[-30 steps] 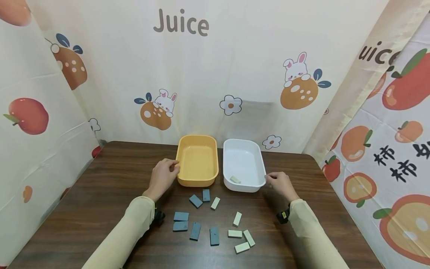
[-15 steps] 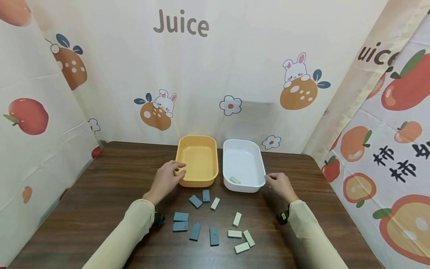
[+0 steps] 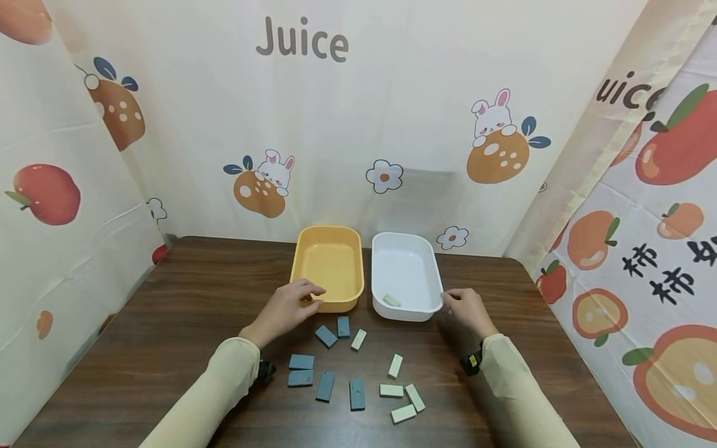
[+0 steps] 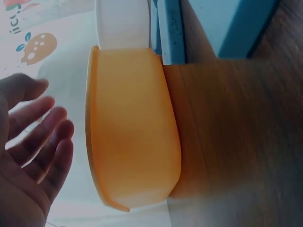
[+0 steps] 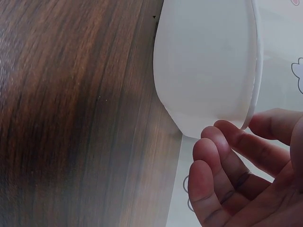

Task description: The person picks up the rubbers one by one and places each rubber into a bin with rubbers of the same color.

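My left hand (image 3: 284, 311) hovers by the near left corner of the yellow bin (image 3: 333, 261), fingers loosely bent and holding nothing. In the left wrist view, that hand (image 4: 31, 146) is apart from the bin's wall (image 4: 132, 127). With thumb and index finger, my right hand (image 3: 469, 310) pinches the near right rim of the white bin (image 3: 406, 267). The right wrist view shows thumb and index fingertips meeting at the rim (image 5: 255, 94), the other fingers loosely curled. One pale green block (image 3: 391, 300) lies inside the white bin.
Several blue blocks (image 3: 326, 336) lie on the brown wooden table (image 3: 213, 280) before the yellow bin. Several pale green blocks (image 3: 391, 391) are scattered nearer the right. A printed curtain (image 3: 347, 124) hangs right behind both bins.
My left hand has let go of the yellow bin's left rim and moved right and toward me, across its near corner. My right hand has stayed at the white bin's rim.
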Action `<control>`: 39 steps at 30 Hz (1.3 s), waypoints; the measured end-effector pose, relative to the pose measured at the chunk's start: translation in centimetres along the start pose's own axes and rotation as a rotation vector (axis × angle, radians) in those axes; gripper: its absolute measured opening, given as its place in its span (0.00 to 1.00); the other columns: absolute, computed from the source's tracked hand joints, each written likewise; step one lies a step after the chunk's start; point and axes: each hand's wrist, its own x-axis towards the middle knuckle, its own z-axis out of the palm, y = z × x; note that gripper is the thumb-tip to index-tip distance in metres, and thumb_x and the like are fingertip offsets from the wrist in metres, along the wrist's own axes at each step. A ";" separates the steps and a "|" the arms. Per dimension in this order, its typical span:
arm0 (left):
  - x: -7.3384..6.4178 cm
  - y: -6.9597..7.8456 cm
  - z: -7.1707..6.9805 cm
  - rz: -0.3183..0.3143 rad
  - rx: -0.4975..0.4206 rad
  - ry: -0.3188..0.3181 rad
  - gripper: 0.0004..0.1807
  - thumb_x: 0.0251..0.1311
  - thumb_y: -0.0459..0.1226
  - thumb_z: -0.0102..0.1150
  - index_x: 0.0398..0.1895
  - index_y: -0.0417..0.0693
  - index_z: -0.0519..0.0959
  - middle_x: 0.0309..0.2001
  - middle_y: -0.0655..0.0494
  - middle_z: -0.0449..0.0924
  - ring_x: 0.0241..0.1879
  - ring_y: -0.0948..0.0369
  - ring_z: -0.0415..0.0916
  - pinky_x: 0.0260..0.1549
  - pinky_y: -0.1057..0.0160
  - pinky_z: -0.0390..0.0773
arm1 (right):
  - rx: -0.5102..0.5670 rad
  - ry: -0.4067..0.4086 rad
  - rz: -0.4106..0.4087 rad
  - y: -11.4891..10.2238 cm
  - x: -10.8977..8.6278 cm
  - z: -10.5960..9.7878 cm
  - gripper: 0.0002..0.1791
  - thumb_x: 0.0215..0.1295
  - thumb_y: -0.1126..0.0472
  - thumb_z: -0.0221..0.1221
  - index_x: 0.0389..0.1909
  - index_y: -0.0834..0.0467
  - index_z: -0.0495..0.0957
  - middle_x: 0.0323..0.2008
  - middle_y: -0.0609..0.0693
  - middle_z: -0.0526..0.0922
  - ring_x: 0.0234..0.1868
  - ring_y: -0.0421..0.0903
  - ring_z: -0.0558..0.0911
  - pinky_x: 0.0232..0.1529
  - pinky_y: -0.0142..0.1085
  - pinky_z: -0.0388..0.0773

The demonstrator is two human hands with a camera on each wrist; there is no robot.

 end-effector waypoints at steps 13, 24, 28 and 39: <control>0.0 0.7 0.5 0.013 0.001 -0.323 0.11 0.60 0.38 0.64 0.45 0.48 0.84 0.41 0.58 0.83 0.40 0.64 0.77 0.42 0.63 0.79 | 0.016 -0.005 0.003 0.1 0.0 0.0 0.18 0.72 0.58 0.51 0.49 0.68 0.81 0.26 0.52 0.80 0.28 0.44 0.74 0.28 0.35 0.69; -0.2 0.6 1.7 0.018 0.030 -0.479 0.12 0.58 0.37 0.65 0.46 0.49 0.84 0.46 0.59 0.83 0.48 0.60 0.79 0.50 0.57 0.78 | 0.020 0.003 -0.005 0.1 0.0 0.0 0.18 0.72 0.59 0.51 0.49 0.68 0.81 0.26 0.53 0.81 0.27 0.43 0.74 0.27 0.35 0.70; -0.4 0.6 2.0 0.017 0.046 -0.507 0.12 0.58 0.37 0.65 0.46 0.50 0.84 0.48 0.60 0.83 0.51 0.61 0.78 0.52 0.56 0.77 | 0.022 -0.002 0.000 0.1 -0.1 0.1 0.18 0.72 0.59 0.51 0.50 0.68 0.81 0.26 0.53 0.80 0.27 0.43 0.74 0.27 0.35 0.70; -0.6 0.6 2.2 -0.023 0.071 -0.560 0.15 0.55 0.35 0.68 0.47 0.51 0.84 0.47 0.59 0.84 0.51 0.60 0.78 0.52 0.56 0.78 | 0.021 -0.004 -0.003 0.2 -0.1 0.0 0.18 0.72 0.58 0.51 0.49 0.68 0.81 0.26 0.53 0.81 0.27 0.43 0.74 0.28 0.35 0.70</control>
